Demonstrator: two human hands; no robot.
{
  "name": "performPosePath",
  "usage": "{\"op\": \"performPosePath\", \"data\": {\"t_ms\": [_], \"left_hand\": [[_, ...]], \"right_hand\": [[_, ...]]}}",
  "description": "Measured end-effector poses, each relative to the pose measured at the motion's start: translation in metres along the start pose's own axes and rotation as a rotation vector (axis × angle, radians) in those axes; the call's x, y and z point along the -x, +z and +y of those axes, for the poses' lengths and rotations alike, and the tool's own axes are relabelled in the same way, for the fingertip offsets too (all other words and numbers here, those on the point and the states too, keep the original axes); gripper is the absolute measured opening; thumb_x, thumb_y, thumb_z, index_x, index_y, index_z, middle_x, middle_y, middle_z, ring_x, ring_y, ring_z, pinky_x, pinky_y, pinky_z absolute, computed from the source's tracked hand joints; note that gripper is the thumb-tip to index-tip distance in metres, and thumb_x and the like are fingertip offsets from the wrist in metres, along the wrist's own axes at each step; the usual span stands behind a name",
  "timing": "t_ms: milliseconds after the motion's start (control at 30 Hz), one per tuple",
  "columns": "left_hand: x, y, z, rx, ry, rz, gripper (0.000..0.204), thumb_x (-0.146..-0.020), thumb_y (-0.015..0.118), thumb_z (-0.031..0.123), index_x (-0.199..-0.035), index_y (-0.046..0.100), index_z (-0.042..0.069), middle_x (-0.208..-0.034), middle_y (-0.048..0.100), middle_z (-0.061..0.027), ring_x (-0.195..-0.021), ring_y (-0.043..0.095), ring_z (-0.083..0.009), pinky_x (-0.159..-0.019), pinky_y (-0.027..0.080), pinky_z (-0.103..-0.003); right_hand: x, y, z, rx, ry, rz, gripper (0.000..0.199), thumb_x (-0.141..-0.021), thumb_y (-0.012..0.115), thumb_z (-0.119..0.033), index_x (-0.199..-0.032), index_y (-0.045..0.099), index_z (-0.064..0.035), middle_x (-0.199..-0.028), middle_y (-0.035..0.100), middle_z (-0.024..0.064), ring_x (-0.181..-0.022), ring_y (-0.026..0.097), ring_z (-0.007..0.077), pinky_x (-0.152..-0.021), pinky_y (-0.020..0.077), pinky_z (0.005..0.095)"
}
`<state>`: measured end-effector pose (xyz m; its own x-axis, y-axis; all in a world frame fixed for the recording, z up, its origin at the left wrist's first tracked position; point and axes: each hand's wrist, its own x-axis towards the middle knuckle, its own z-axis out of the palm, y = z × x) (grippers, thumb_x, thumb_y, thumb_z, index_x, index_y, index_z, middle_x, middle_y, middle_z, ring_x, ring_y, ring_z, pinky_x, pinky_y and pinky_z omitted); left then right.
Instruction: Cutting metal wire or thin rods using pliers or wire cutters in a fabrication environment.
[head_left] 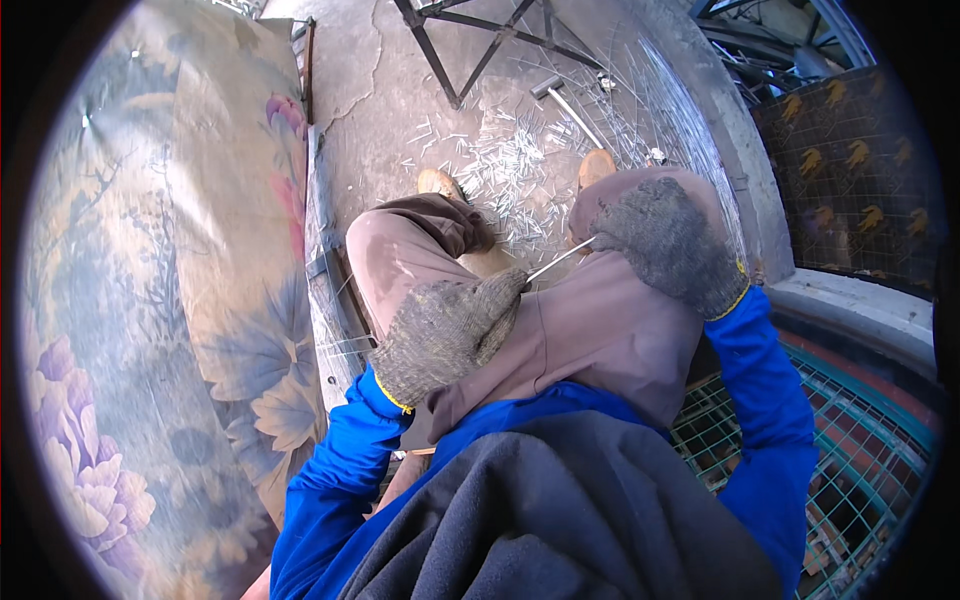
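Both my hands wear grey knit gloves. My left hand (445, 330) rests on my left thigh, its fingers closed on one end of a thin straight metal wire (558, 260). My right hand (668, 240) sits over my right knee and grips the wire's other end. The wire spans the gap between my knees, above the floor. I am seated, in brown trousers and blue sleeves.
Several short cut wire pieces (505, 175) litter the cracked concrete floor (370, 110) between my feet. A hammer (562, 98) lies beyond them, near a dark metal frame (470, 50). A floral sheet (170, 280) covers the left. Green wire mesh (860, 480) lies at lower right.
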<state>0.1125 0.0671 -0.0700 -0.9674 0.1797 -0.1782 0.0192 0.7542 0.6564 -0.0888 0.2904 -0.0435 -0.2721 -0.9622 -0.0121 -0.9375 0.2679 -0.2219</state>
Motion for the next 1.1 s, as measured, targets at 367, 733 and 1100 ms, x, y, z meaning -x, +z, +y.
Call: {"op": "performPosePath", "data": {"t_ms": [367,733,1100], "left_hand": [[-0.002,0.015,0.002,-0.098,-0.026,0.032,0.045,-0.089,0.057,0.016,-0.134,0.053,0.012,-0.092,0.068,-0.0151,-0.078,0.065,-0.0338,-0.067,0.050,-0.041],[0.001,0.002,-0.009,-0.029,-0.030,-0.043,0.047,-0.090,0.059,0.011,-0.135,0.051,0.004,-0.114,0.066,-0.0159,-0.100,0.066,-0.0278,-0.084,0.051,-0.034],[-0.012,-0.036,-0.001,0.390,0.068,0.027,0.031,-0.098,0.055,0.008,-0.128,0.054,0.000,-0.110,0.066,-0.0066,-0.093,0.060,-0.0113,-0.081,0.049,-0.024]], "right_hand": [[0.037,0.125,0.028,-0.527,0.127,0.069,0.033,-0.085,0.058,-0.017,-0.116,0.065,-0.0117,-0.109,0.065,0.0134,-0.105,0.060,0.0304,-0.096,0.0432,0.0419],[0.062,0.121,0.020,-1.191,0.467,0.321,0.027,-0.089,0.059,-0.014,-0.115,0.067,-0.0107,-0.115,0.065,0.0099,-0.116,0.056,0.0286,-0.107,0.0370,0.0395],[0.018,-0.024,-0.002,-0.721,0.282,0.383,0.025,-0.088,0.068,-0.009,-0.112,0.063,-0.0012,-0.110,0.067,0.0110,-0.107,0.062,0.0218,-0.096,0.0494,0.0341]]}}
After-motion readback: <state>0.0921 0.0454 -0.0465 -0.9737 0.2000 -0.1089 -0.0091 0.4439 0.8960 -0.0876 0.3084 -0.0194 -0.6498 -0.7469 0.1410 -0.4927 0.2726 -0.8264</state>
